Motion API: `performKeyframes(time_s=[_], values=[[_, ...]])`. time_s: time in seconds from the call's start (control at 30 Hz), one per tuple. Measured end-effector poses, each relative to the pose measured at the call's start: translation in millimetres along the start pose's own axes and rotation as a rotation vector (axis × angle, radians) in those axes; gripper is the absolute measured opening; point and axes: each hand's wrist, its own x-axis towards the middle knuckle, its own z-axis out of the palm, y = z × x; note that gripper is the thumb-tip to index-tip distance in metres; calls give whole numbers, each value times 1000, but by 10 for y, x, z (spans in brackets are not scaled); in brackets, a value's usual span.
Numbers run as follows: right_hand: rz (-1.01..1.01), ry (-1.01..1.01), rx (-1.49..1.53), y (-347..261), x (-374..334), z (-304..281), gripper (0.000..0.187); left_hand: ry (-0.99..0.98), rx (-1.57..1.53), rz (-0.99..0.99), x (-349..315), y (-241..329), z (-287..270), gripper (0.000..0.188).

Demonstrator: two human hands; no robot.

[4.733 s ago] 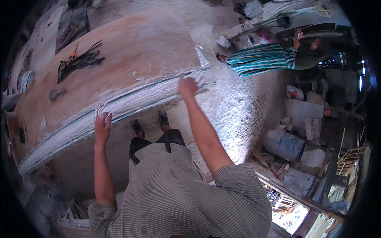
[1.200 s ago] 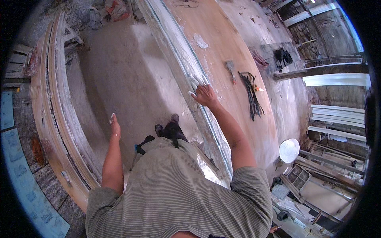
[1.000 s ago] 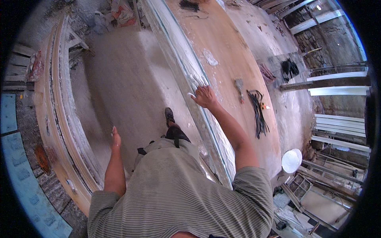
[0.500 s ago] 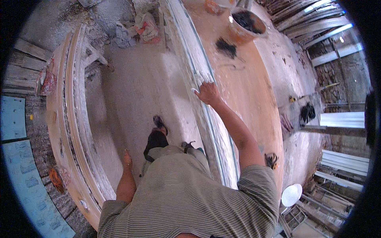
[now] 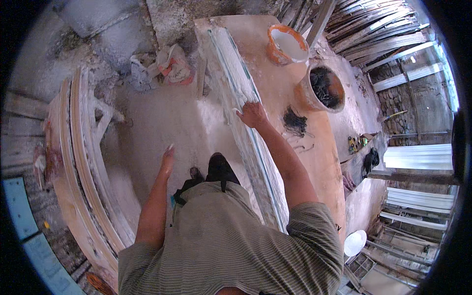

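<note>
- Dusty workshop floor [image 5: 147, 118] spreads beneath the person, pale and powdery, between a stack of long mouldings on the left and a broad tan bench [image 5: 317, 162] on the right.
- Nearest, the left hand [image 5: 168, 160] hangs over the floor, fingers extended and whitened at the tips; it appears to hold nothing.
- Just beyond, the right hand [image 5: 253, 116] lies palm down, fingers spread and thumb out to the side, pressing on the white strip [image 5: 233, 64] without gripping it.
- That strip runs lengthwise along the bench's near edge, bordered by thin teal lines. Its white layer looks wet, soft and slippery, so a flat palm should suit it better than a pinch. If it sets, it would probably be stiff but brittle, and its length would call for support at several spots from below.
- To the left, the long mouldings [image 5: 78, 162] stand well apart from the strip.
- Farther along the bench lie a dark stringy clump [image 5: 294, 121], a bucket with dark contents [image 5: 306, 96] and an orange-rimmed bucket [image 5: 273, 50] with a whitened inside.
- Farthest off, a crumpled sack [image 5: 174, 66] and piled planks [image 5: 378, 42].
</note>
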Motion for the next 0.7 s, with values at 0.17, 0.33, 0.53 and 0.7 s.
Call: performKeyframes(time_s=[0.17,0.33,0.53,0.7], values=[[21,34,-39,435,979,71,53,-205,-417,70,1423,3053,554,59],[-47,80,84,771,2304,-116,46,-80,-445,222,2790,4126,970,67],[-19,191,266,1084,3533,67,37,12,-396,192,4016,4335,1241,73],[14,-32,426,951,2817,-83,37,42,-361,149,4502,4307,1294,79]])
